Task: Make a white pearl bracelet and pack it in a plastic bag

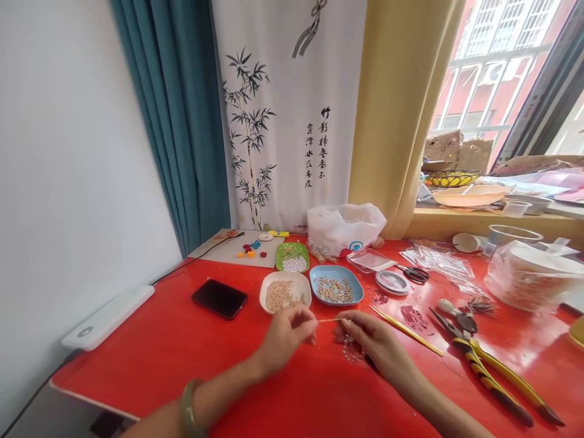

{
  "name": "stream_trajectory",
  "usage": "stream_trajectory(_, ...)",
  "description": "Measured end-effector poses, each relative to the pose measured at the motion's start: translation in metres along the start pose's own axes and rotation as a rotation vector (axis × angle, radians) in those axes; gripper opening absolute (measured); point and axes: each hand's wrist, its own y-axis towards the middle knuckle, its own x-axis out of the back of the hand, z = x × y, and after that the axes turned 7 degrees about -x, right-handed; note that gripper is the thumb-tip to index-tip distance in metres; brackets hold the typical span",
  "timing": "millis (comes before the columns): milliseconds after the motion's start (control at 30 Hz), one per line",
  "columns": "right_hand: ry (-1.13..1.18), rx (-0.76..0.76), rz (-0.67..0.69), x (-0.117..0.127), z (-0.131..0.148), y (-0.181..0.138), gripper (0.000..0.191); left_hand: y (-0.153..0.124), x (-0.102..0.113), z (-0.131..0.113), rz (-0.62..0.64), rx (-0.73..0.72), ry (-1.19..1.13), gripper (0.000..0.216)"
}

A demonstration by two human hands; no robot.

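A thin strand of small gold beads (326,320) stretches between my two hands just in front of the bead dishes. My left hand (288,333), with a green bangle on its wrist, pinches one end of it. The other end is gripped by the fingers of my right hand (367,337). Below those fingers hangs a loop of pale, clear-looking beads (351,351); whether it joins the gold strand is hidden. Close ahead stand a white dish (263,298) of tiny gold beads and a blue dish (359,291) of larger gold beads.
A green dish (279,249) of white beads stands behind. To the left lie a black phone (219,298) and a white power strip (107,316). At right are yellow tweezers (406,330), pliers (493,365), scissors (414,275), a wire spool (392,282) and plastic bags (438,264).
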Motion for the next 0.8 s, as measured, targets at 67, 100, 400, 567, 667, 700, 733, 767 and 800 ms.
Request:
stream_trajectory(67,0.086,-0.034,-0.05,0.003,0.005,0.001,0.035,0.001,-0.002,0.004,0.1,0.068,0.009,0.018)
stream_trajectory(100,0.112,-0.037,-0.066,0.002,0.007,0.001,0.035,0.001,-0.003,0.006,0.141,0.094,0.021,0.019)
stream_trajectory(400,0.593,-0.122,-0.064,-0.007,0.004,0.005,0.027,0.001,-0.002,0.017,0.269,0.168,0.132,0.028)
stream_trajectory(567,-0.032,-0.032,-0.357,0.029,0.012,0.041,0.023,0.003,-0.003,0.023,0.292,0.175,0.163,0.028)
stream_trajectory(667,-0.678,0.031,-0.474,0.06,0.02,0.078,0.031,0.005,-0.002,0.024,0.285,0.17,0.158,0.027)
stream_trajectory(700,-0.729,0.029,-0.502,0.071,0.022,0.09,0.034,0.006,-0.001,0.024,0.281,0.171,0.151,0.027)
stream_trajectory(733,-0.784,0.017,-0.532,0.082,0.025,0.1,0.034,0.006,-0.001,0.024,0.277,0.172,0.144,0.026)
stream_trajectory(767,-0.84,-0.005,-0.57,0.094,0.026,0.108,0.033,0.006,0.0,0.023,0.273,0.173,0.14,0.026)
stream_trajectory(800,-0.895,-0.04,-0.608,0.106,0.028,0.114,0.032,0.006,0.001,0.023,0.271,0.174,0.139,0.025)
